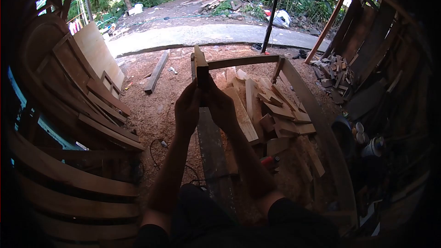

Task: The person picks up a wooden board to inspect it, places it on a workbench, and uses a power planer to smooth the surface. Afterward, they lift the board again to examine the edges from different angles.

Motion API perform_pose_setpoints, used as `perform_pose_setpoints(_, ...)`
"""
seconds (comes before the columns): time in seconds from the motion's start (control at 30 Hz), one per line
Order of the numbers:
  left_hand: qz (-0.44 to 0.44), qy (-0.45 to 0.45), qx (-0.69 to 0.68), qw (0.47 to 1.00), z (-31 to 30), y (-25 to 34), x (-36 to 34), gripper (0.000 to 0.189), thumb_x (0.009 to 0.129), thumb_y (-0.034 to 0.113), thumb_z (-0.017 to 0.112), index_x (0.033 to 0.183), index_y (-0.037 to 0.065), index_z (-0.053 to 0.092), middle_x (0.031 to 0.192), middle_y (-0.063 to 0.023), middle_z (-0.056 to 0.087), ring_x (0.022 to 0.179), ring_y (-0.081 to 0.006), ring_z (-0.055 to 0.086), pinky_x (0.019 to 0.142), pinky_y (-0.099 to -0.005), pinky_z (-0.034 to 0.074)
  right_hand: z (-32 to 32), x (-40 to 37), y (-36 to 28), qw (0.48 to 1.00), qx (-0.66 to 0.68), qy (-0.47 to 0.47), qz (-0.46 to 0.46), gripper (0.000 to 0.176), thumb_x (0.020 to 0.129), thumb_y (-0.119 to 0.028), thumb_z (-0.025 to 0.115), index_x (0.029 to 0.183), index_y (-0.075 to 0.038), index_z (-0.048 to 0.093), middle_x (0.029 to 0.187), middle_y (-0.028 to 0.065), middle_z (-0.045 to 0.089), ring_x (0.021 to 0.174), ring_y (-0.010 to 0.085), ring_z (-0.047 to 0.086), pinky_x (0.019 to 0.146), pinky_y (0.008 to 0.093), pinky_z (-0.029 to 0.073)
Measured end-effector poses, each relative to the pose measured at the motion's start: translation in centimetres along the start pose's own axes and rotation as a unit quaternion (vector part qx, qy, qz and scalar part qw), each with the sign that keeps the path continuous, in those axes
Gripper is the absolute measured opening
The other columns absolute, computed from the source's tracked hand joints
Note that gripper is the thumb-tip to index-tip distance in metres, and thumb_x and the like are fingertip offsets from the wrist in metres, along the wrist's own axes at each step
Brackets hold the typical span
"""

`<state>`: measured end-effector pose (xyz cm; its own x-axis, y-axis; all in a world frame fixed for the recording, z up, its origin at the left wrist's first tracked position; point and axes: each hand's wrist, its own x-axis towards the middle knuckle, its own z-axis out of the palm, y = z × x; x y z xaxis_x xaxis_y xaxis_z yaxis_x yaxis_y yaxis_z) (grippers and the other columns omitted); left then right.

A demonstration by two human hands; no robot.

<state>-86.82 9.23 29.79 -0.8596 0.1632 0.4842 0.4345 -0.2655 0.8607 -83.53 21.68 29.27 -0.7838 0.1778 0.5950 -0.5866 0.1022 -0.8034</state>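
Both hands hold one wooden piece (201, 66) upright and away from the body, above a long dark board (211, 151). From the left, my left hand (187, 110) is closed on its lower part. On the other side my right hand (219, 105) grips the same piece, the two hands close together. The fingers are dark and partly hidden behind the hands. Right of the hands, cut wood pieces (275, 110) lie in a heap inside a wooden frame (317, 115).
Curved wooden parts (78, 193) and panels (94, 50) stand at the left. A loose beam (157, 71) lies on the shavings-covered ground. A red tool (270, 161) is near my right forearm. Scrap wood (337, 76) and cans (374, 147) are at the right, beside a slanted post (327, 25).
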Motion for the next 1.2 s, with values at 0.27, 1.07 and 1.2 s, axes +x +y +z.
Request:
perform_pose_setpoints(0.27, 0.014, -0.002, -0.02, 1.0, 0.5, -0.7, 0.2, 0.041, 0.108, 0.012, 0.06, 0.146, -0.002, 0.057, 0.131, -0.0136, 0.07, 0.115, -0.016, 0.068, 0.098, -0.0305, 0.055, -0.6, 0.0, 1.0, 1.0, -0.005, 0.009, -0.005, 0.059, 0.104, -0.006, 0.061, 0.16, -0.011, 0.043, 0.118, 0.0132, 0.076, 0.1, 0.0121, 0.072, 0.085, 0.032, 0.061)
perform_pose_setpoints(1.07, -0.049, -0.034, -0.058, 0.997, 0.7, -1.7, -1.3, 0.045, 0.107, 0.014, 0.062, 0.149, 0.001, 0.055, 0.14, -0.0173, 0.066, 0.122, -0.0202, 0.067, 0.102, -0.0322, 0.055, -2.5, -0.2, 0.8, 0.995, 0.082, -0.004, 0.062, 0.059, 0.106, -0.014, 0.062, 0.16, -0.003, 0.04, 0.146, 0.0147, 0.061, 0.128, 0.0168, 0.059, 0.102, 0.0345, 0.054)
perform_pose_setpoints(1.2, -0.05, 0.011, -0.065, 0.997, 0.4, -4.1, -3.4, 0.05, 0.105, 0.025, 0.065, 0.151, 0.008, 0.056, 0.173, -0.0185, 0.022, 0.149, -0.0306, 0.044, 0.123, -0.0401, 0.033, -3.0, -0.3, -0.2, 0.936, 0.256, -0.027, 0.238, 0.078, 0.107, -0.029, 0.064, 0.169, -0.014, 0.02, 0.16, 0.0131, 0.047, 0.136, 0.0249, 0.056, 0.11, 0.0364, 0.049)
